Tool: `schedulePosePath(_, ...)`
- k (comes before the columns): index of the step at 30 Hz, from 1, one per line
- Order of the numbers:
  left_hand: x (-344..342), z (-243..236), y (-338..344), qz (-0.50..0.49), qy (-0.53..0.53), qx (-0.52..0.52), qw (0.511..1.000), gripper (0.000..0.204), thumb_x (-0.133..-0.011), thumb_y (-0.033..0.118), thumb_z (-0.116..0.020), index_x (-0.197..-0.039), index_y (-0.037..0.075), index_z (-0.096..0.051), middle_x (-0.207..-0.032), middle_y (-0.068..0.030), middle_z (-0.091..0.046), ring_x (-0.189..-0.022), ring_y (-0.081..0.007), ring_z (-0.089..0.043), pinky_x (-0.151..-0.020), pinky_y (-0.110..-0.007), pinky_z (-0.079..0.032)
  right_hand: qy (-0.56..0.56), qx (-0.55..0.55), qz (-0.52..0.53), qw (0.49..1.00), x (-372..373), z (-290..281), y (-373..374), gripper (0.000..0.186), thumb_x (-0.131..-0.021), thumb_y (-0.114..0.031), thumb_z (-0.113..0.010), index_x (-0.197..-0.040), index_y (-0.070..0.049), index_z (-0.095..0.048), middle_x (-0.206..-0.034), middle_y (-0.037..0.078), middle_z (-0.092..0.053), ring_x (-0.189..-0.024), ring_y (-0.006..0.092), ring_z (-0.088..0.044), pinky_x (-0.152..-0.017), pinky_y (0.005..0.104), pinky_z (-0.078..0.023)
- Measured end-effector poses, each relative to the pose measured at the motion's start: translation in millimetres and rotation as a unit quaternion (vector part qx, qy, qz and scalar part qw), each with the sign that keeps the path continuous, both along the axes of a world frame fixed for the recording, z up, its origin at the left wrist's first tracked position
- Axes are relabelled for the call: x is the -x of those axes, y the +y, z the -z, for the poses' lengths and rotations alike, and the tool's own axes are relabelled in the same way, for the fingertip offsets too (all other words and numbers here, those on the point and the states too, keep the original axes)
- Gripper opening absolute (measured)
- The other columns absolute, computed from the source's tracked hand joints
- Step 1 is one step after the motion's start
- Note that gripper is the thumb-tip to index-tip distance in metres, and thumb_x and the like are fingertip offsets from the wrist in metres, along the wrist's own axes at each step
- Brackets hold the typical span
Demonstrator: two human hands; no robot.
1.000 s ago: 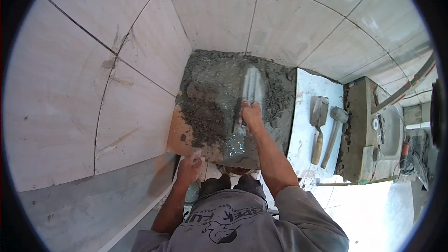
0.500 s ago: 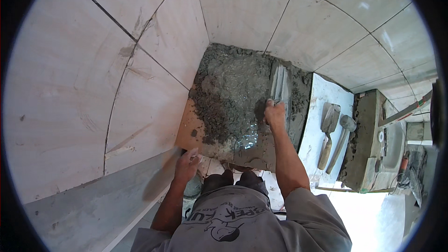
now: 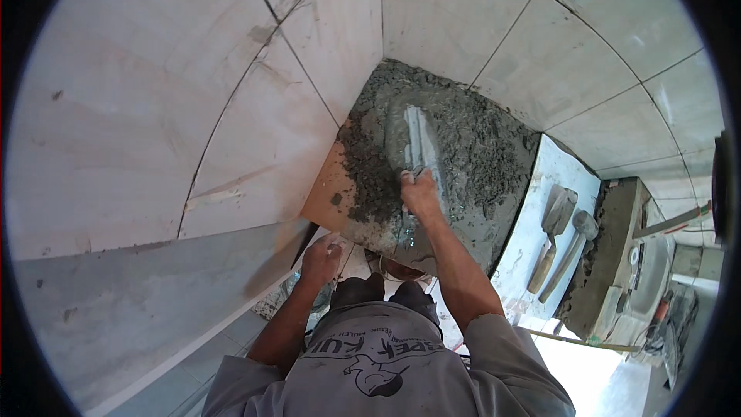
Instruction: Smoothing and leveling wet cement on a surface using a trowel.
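Observation:
My right hand point(image 3: 419, 191) is wrapped round the handle of a flat steel plastering trowel point(image 3: 421, 139). The trowel lies on a bed of wet grey mortar point(image 3: 482, 158) in the tiled corner. Around the blade the mortar is smoothed and wet; toward the walls it looks rough and crumbly. My left hand point(image 3: 323, 256) hangs by the near left edge of the bed, fingers curled in, with nothing visible in them. Beside it, a bare orange-brown strip of board point(image 3: 329, 185) shows at the mortar's left border.
On a white board point(image 3: 515, 251) to the right lie a pointed trowel point(image 3: 557, 220) and a mallet point(image 3: 584, 225). Past it stand a mortar-covered block point(image 3: 610, 251) and a pale basin point(image 3: 654, 282). Large pale tiles point(image 3: 455, 15) line the walls. A bucket point(image 3: 320, 297) is partly hidden near my left forearm.
My right hand has swept the trowel leftward across the mortar, from its right side to nearer the middle. The whole view has shifted a little. My left hand stays near the edge.

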State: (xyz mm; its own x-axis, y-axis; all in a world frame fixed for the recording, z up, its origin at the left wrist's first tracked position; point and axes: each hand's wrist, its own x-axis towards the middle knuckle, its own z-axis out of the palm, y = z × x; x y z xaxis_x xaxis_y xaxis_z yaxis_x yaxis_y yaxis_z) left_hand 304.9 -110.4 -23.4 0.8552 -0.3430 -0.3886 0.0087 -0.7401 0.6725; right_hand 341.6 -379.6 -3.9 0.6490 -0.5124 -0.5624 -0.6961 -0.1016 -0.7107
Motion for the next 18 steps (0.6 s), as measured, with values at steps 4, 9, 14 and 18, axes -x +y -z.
schedulePosePath(4,0.7,9.3,-2.5,-0.101,0.004,0.013,0.995,0.043,-0.087,0.025,-0.059,-0.119,-0.003,-0.056,-0.11,-0.024,-0.061,-0.103,-0.0302,-0.061,-0.085,-0.038,-0.048,0.0,0.058,-0.059,0.997,-4.9,10.5,26.4,0.048,-0.088,-0.032,-0.052,-0.106,0.011,-0.044,-0.095,0.036,-0.059,-0.095,0.0482,-0.059,-0.086,0.0504,-0.046)
schedulePosePath(9,-9.7,45.2,8.2,-0.232,0.031,0.026,0.972,0.045,-0.093,0.028,-0.055,-0.125,-0.002,-0.05,-0.109,-0.0144,-0.06,-0.095,-0.0209,-0.057,-0.08,-0.033,-0.046,-0.002,0.127,-0.21,0.969,6.3,-8.6,48.2,0.047,-0.089,-0.033,-0.051,-0.107,0.01,-0.044,-0.097,0.034,-0.06,-0.097,0.0482,-0.058,-0.088,0.0502,-0.044)
schedulePosePath(14,-32.4,58.9,2.9,-0.392,0.212,0.195,0.874,0.062,-0.093,0.044,-0.05,-0.138,0.002,-0.039,-0.139,-0.0163,-0.044,-0.124,-0.0329,-0.045,-0.1,-0.047,-0.035,0.01,0.172,-0.315,0.933,7.7,-22.6,11.9,0.048,-0.09,-0.035,-0.048,-0.111,0.008,-0.041,-0.096,0.033,-0.06,-0.09,0.047,-0.06,-0.082,0.0507,-0.048)
schedulePosePath(18,-31.8,46.6,-3.5,-0.4,0.233,0.204,0.863,0.068,-0.093,0.047,-0.048,-0.141,0.001,-0.031,-0.144,-0.0164,-0.037,-0.128,-0.0336,-0.042,-0.102,-0.047,-0.033,0.011,0.297,-0.23,0.927,-19.4,-24.3,-58.8,0.046,-0.092,-0.034,-0.047,-0.114,0.005,-0.038,-0.09,0.03,-0.063,-0.086,0.0443,-0.063,-0.078,0.0509,-0.049)
